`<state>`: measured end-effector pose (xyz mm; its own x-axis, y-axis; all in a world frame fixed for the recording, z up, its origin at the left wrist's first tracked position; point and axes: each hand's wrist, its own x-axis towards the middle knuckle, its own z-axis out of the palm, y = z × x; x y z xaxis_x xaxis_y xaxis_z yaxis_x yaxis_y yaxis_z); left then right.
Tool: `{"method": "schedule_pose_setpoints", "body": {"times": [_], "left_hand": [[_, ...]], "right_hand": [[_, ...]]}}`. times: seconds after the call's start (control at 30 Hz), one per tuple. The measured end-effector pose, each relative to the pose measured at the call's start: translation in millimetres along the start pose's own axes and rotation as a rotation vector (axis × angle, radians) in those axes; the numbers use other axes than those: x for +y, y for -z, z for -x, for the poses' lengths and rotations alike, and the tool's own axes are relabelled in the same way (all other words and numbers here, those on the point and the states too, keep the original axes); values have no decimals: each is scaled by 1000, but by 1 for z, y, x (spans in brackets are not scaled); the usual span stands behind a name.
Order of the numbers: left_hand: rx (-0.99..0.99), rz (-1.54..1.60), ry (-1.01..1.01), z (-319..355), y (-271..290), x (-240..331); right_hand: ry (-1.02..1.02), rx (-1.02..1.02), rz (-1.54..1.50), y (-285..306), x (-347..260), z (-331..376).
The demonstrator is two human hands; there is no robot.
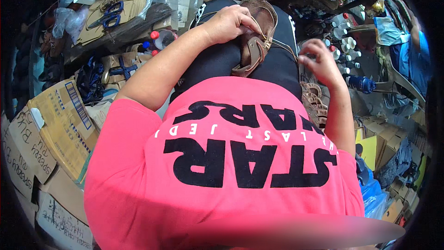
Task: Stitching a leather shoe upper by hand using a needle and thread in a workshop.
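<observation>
in the head view, the left hand [230,24] bends inward, fingers pressed together on a curved brown leather shoe [254,54] just beneath them. the right hand [322,62] is raised, fingers curled beside a thin tan cord [267,43]; whether they pinch it is unclear.

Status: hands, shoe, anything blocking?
Left hand at brown leather shoe. Right hand off shoe, fingers curled by tan cord, grip unclear. Shoe at lap. Nothing visibly blocking.
</observation>
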<state>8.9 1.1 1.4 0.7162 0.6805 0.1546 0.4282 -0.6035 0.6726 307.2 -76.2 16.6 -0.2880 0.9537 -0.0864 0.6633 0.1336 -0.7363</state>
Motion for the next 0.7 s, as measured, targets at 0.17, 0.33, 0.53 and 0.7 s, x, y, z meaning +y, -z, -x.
{"method": "schedule_pose_setpoints", "body": {"times": [0.17,0.33,0.53,0.7], "left_hand": [[-2,-2,-10,-1,-2,-1],[12,-36,-7,-2,-4,-1],[77,-32,-43,4,-12,1],[136,-59,-68,8,-8,5]], "right_hand": [[157,57,-74,-6,-46,-19],[127,13,-122,-34,-22,-29],[121,103,-222,-48,-16,-27],[196,55,-127,-37,-22,-26]]}}
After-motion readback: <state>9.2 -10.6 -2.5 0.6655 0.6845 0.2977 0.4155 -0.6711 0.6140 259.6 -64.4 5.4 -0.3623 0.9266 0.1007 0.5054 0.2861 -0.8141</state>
